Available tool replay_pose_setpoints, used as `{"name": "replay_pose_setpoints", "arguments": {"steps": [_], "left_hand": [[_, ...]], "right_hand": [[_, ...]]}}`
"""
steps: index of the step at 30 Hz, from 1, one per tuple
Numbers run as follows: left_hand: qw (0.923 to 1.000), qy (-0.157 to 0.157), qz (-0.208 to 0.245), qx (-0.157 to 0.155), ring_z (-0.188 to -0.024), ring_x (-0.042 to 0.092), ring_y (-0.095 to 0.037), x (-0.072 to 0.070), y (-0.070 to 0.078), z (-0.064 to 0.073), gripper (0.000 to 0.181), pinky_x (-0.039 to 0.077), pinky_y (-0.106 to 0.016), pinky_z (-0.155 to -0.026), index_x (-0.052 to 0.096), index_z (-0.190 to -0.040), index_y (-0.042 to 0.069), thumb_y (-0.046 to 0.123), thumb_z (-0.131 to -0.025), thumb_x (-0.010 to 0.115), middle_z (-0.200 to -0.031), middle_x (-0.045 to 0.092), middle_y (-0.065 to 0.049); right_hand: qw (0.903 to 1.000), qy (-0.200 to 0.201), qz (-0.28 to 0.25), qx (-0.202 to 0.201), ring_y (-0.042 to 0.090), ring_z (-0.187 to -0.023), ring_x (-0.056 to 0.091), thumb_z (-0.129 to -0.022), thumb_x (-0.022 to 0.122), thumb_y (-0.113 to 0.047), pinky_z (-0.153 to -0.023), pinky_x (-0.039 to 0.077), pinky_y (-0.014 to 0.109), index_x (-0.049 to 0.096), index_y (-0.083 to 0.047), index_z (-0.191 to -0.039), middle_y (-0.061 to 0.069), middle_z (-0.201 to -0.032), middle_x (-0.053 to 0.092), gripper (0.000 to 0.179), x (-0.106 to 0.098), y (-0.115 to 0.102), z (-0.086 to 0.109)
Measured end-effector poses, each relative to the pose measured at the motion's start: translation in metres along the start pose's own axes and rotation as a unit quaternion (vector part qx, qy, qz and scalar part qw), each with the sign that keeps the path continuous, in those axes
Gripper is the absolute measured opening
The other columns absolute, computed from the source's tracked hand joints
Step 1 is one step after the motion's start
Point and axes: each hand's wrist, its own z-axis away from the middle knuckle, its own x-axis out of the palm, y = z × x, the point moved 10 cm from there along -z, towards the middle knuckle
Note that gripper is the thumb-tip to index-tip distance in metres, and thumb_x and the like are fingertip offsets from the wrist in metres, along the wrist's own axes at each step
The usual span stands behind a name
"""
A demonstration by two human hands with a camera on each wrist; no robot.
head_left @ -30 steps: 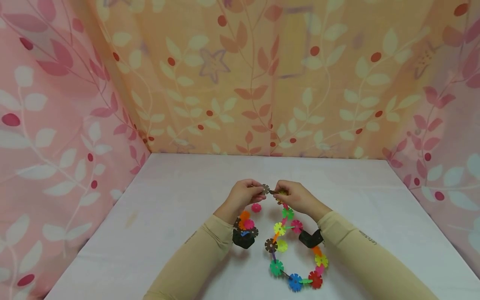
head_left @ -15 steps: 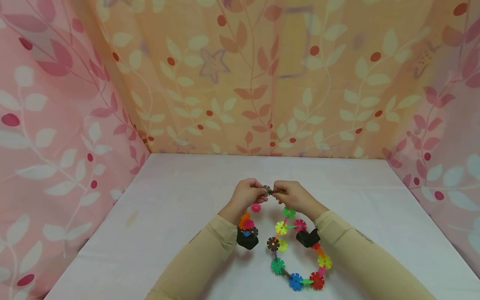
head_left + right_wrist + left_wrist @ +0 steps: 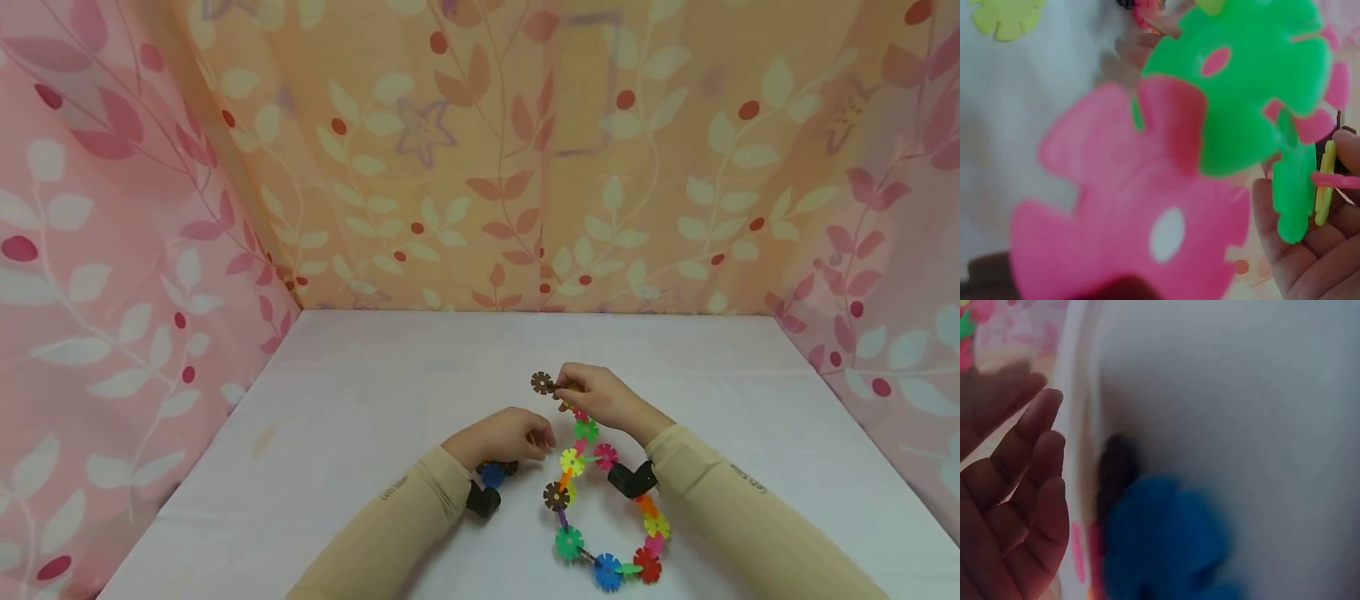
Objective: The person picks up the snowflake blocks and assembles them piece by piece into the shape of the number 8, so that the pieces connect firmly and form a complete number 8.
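Observation:
My right hand (image 3: pixel 606 397) pinches the upper end of a chain of colourful notched plastic discs, snowflake-type building pieces, at a yellowish disc. A brown disc (image 3: pixel 542 383) sticks out left of its fingertips. The chain hangs down past a green disc (image 3: pixel 587 430) and curves into a loop with a blue disc (image 3: pixel 608 573) lowest in the head view. In the right wrist view a pink disc (image 3: pixel 1104 169) and a green disc (image 3: pixel 1254 69) are up close. My left hand (image 3: pixel 502 435), fingers loosely bent and holding nothing, hovers left of the chain, over loose discs it partly hides.
Beside the left wrist camera lies a loose blue disc (image 3: pixel 492 475), with a dark disc near it. A loose yellow-green disc (image 3: pixel 1007 19) lies on the white tabletop (image 3: pixel 360 400). Floral cloth (image 3: pixel 480 208) stands around the back and sides.
My left hand has let go of the brown disc and moved down towards the loose discs. The brown disc stays on the chain in my right hand, which has shifted slightly right.

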Motion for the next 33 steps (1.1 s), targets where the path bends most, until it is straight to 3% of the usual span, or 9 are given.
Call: {"name": "replay_pose_setpoints", "arguments": {"steps": [2, 4, 9, 14, 20, 26, 30, 33], "left_hand": [[0.9978, -0.027, -0.053, 0.029, -0.075, 0.051, -0.002, 0.012, 0.009, 0.001, 0.017, 0.043, -0.015, -0.067, 0.065, -0.094, 0.017, 0.017, -0.078, 0.072, -0.082, 0.058, 0.01], [0.9956, -0.039, -0.075, 0.04, -0.075, 0.048, -0.003, 0.02, 0.015, 0.002, 0.022, 0.042, -0.015, -0.067, 0.064, -0.093, 0.019, 0.02, -0.075, 0.076, -0.081, 0.055, 0.009], [0.9893, -0.047, -0.122, 0.065, -0.071, 0.043, -0.005, 0.032, 0.026, 0.004, 0.028, 0.038, -0.015, -0.061, 0.058, -0.09, 0.021, 0.032, -0.072, 0.078, -0.077, 0.05, 0.005], [0.9844, -0.044, -0.145, 0.09, -0.072, 0.043, -0.005, 0.038, 0.033, 0.005, 0.023, 0.037, -0.013, -0.063, 0.062, -0.089, 0.022, 0.029, -0.074, 0.076, -0.079, 0.049, 0.005], [0.989, -0.042, -0.129, 0.059, -0.073, 0.044, -0.005, 0.037, 0.029, 0.001, 0.022, 0.038, -0.014, -0.063, 0.061, -0.087, 0.024, 0.029, -0.073, 0.077, -0.078, 0.048, 0.008], [0.9941, 0.009, -0.096, 0.05, -0.062, 0.043, -0.004, 0.028, 0.027, 0.0, 0.021, 0.036, -0.015, -0.055, 0.053, -0.07, 0.019, 0.015, -0.074, 0.074, -0.064, 0.048, 0.01], [0.9978, 0.037, -0.056, 0.002, -0.058, 0.044, -0.004, 0.019, 0.017, 0.002, 0.019, 0.036, -0.017, -0.051, 0.054, -0.076, 0.019, 0.015, -0.075, 0.073, -0.063, 0.047, 0.009], [0.9952, 0.08, -0.038, -0.042, -0.06, 0.046, -0.006, 0.001, 0.006, 0.006, 0.014, 0.038, -0.02, -0.052, 0.059, -0.083, 0.021, 0.014, -0.077, 0.069, -0.066, 0.05, 0.009]], "right_hand": [[1.0, 0.006, 0.002, -0.002, 0.026, -0.08, 0.062, -0.09, 0.057, -0.017, -0.063, 0.049, 0.029, 0.055, -0.013, -0.088, 0.0, -0.088, 0.063, 0.005, -0.002, -0.001, 0.0], [0.9999, 0.012, 0.002, -0.007, 0.025, -0.076, 0.062, -0.09, 0.058, -0.015, -0.061, 0.049, 0.029, 0.054, -0.014, -0.091, 0.004, -0.093, 0.063, 0.004, -0.004, -0.003, 0.0], [0.9996, 0.017, -0.001, -0.025, 0.02, -0.07, 0.061, -0.088, 0.059, -0.008, -0.059, 0.049, 0.03, 0.051, -0.012, -0.098, 0.01, -0.097, 0.061, 0.013, -0.005, -0.007, 0.0], [0.9994, 0.012, -0.008, -0.033, 0.017, -0.069, 0.06, -0.087, 0.061, -0.007, -0.061, 0.05, 0.03, 0.049, -0.011, -0.104, 0.008, -0.094, 0.061, 0.021, -0.004, -0.007, -0.001], [0.9992, -0.001, 0.017, -0.036, 0.018, -0.068, 0.059, -0.086, 0.063, -0.011, -0.061, 0.051, 0.029, 0.051, -0.018, -0.125, 0.004, -0.092, 0.06, 0.041, -0.005, -0.008, -0.004], [0.999, -0.015, 0.032, -0.029, 0.016, -0.067, 0.054, -0.087, 0.061, -0.01, -0.061, 0.05, 0.028, 0.054, -0.022, -0.128, 0.005, -0.098, 0.061, 0.043, -0.004, -0.007, -0.005], [0.9992, -0.018, 0.03, -0.022, 0.016, -0.069, 0.054, -0.086, 0.062, -0.011, -0.062, 0.05, 0.027, 0.054, -0.02, -0.128, 0.005, -0.098, 0.061, 0.043, -0.004, -0.005, -0.005], [0.9992, -0.016, 0.032, -0.019, 0.016, -0.068, 0.055, -0.085, 0.064, -0.012, -0.061, 0.05, 0.027, 0.054, -0.019, -0.127, 0.005, -0.097, 0.062, 0.044, -0.005, -0.005, -0.006]]}}
